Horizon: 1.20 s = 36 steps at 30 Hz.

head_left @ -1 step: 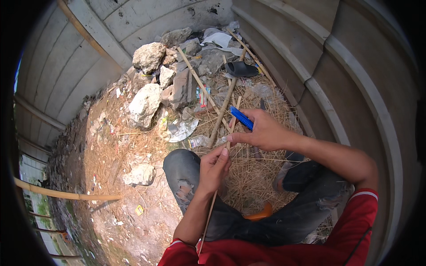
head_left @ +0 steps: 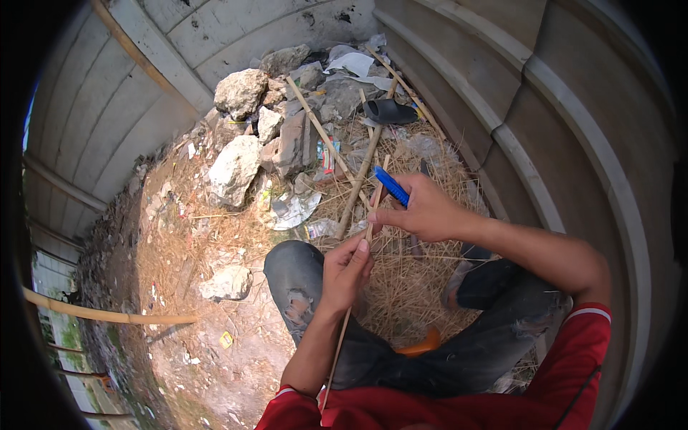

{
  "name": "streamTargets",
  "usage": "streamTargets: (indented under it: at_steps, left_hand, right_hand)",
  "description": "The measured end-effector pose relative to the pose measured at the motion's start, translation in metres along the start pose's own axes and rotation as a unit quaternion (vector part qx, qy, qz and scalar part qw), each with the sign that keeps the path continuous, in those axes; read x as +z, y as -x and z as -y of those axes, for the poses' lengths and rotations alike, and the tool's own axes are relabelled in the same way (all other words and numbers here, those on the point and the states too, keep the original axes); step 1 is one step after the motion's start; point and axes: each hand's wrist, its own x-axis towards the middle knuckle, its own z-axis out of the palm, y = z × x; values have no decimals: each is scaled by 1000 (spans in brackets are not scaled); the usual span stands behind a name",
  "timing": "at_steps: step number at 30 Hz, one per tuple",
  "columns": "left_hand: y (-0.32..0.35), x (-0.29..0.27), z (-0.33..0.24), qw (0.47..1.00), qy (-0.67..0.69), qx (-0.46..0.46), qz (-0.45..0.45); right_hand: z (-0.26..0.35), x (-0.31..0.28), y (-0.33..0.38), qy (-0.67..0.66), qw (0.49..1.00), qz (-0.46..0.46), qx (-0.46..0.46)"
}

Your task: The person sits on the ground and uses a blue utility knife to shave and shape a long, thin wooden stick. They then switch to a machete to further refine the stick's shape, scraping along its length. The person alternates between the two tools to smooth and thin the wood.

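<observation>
My left hand (head_left: 345, 274) is closed around a thin bamboo strip (head_left: 340, 347), thumb pressed along it. The strip slants from my lap up past both hands, its upper end pointing away from me. In my right hand (head_left: 424, 209) is a blue utility knife (head_left: 392, 186), gripped in the curled fingers. My right thumb rests against the strip just beyond my left hand. The knife's body lies beside the strip; where its blade sits, I cannot make out. Both hands are between my bent knees, above straw-like shavings (head_left: 405, 294).
Large stones (head_left: 236, 170) and rubble lie ahead, with bamboo sticks (head_left: 319, 127), litter and a black slipper (head_left: 389, 112) among them. A curved panel wall (head_left: 573, 129) rises close on my right. An orange object (head_left: 423, 344) lies under my legs; a bamboo pole (head_left: 107, 313) juts in from the left.
My right hand and the utility knife have shifted very slightly, the knife's far end a little farther away. My left hand and the bamboo strip hold nearly the same place.
</observation>
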Motion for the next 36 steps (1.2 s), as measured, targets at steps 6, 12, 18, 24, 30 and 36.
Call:
streamTargets:
  at_steps: [6, 12, 18, 24, 30, 36]
  left_hand:
    - [13, 7, -2, 998, -12, 18, 59]
    - [55, 5, -4, 991, -105, -42, 75]
    - [116, -37, 4, 957, -251, 98, -103]
    - [173, -97, 37, 868, -355, 103, -332]
    - [295, -131, 197, 790, -489, -67, -364]
    - [432, -171, 273, 719, -482, -492, -92]
  right_hand:
    - [-3, -41, -20, -95, 975, -193, 50]
    - [1, -104, -9, -124, 936, -330, -1]
    - [7, -113, 6, -100, 947, -306, -11]
    - [19, -77, 3, 8, 973, -230, -1]
    - [19, -63, -3, 97, 977, -176, -76]
    - [11, -65, -5, 140, 982, -124, -38]
